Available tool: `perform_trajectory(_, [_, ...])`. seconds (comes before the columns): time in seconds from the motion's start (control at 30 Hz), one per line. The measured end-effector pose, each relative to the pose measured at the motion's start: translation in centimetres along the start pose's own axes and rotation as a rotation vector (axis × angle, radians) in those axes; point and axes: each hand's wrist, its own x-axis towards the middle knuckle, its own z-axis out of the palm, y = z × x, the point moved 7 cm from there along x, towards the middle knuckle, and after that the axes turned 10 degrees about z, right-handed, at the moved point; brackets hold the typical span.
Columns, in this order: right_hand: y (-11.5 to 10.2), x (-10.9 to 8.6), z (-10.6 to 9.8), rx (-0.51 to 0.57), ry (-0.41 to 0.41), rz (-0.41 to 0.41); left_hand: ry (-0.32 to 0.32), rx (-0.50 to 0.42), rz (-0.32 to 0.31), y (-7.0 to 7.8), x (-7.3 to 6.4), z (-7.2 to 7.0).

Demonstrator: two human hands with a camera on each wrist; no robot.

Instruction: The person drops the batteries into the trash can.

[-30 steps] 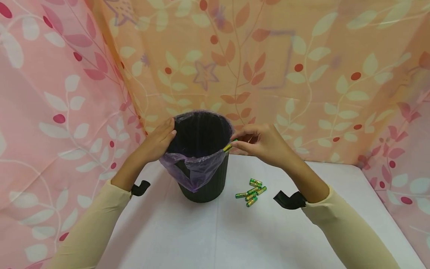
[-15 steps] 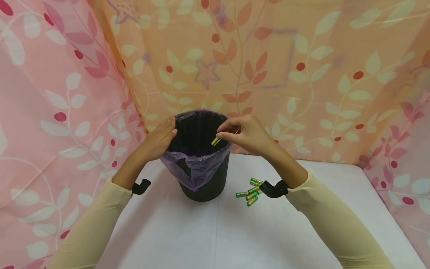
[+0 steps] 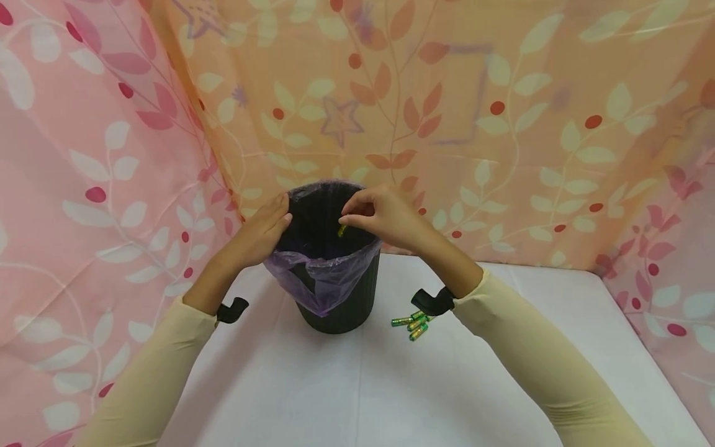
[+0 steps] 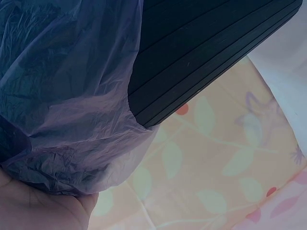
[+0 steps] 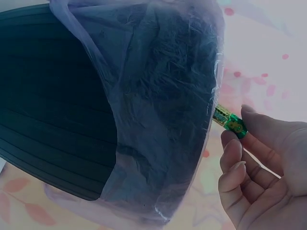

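A black ribbed bin stands upright, its rim covered by a thin purple plastic bag that folds down over the outside. My left hand rests against the bin's left rim, fingers fairly straight; in the left wrist view its palm touches the bag. Over the bin's mouth, my right hand pinches a small green-and-gold battery between thumb and fingertips. The battery's free end points down into the bin. The bin's bottom inside is too dark to make out.
Several matching batteries lie in a loose pile on the white table, right of the bin, partly hidden by the right wrist's black strap mount. Floral cloth hangs behind and on both sides.
My right hand has carried the battery leftward, from the bin's right rim to over its opening. The left hand stays at the rim. The right wrist now covers part of the battery pile.
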Motion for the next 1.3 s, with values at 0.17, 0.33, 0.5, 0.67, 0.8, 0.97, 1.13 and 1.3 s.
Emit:
perform_trajectory(0.17, [-0.7, 0.5, 0.3, -0.069, 0.031, -0.031, -0.007, -0.005, -0.004, -0.2, -0.3, -0.1])
perform_trajectory(0.33, [-0.9, 0.3, 0.3, -0.055, 0.026, -0.034, -0.005, -0.003, -0.007, -0.2, -0.4, 0.0])
perform_trajectory(0.5, [-0.5, -1.0, -0.1, 0.009, 0.012, 0.002, -0.004, 0.002, -0.001, -0.3, -0.4, 0.0])
perform_trajectory(0.67, [-0.3, -2.6, -1.1, -0.010, 0.053, 0.000, -0.008, 0.002, 0.002, -0.2, -0.2, 0.0])
perform_trajectory(0.8, [-0.3, -3.9, -1.5, -0.010, 0.073, -0.024, -0.013, 0.003, 0.000, -0.3, -0.3, 0.0])
perform_trajectory(0.97, [0.3, -5.4, -1.9, 0.000, 0.088, -0.019, -0.008, 0.001, 0.000, -0.3, -0.3, 0.1])
perform_trajectory(1.13, [1.1, -6.7, -2.0, 0.015, 0.095, -0.009, -0.013, -0.005, -0.004, -0.4, -0.3, 0.1])
perform_trajectory(1.3, [2.1, -7.7, -1.8, 0.021, 0.111, 0.001, -0.016, 0.004, -0.013, -0.8, -0.4, 0.0])
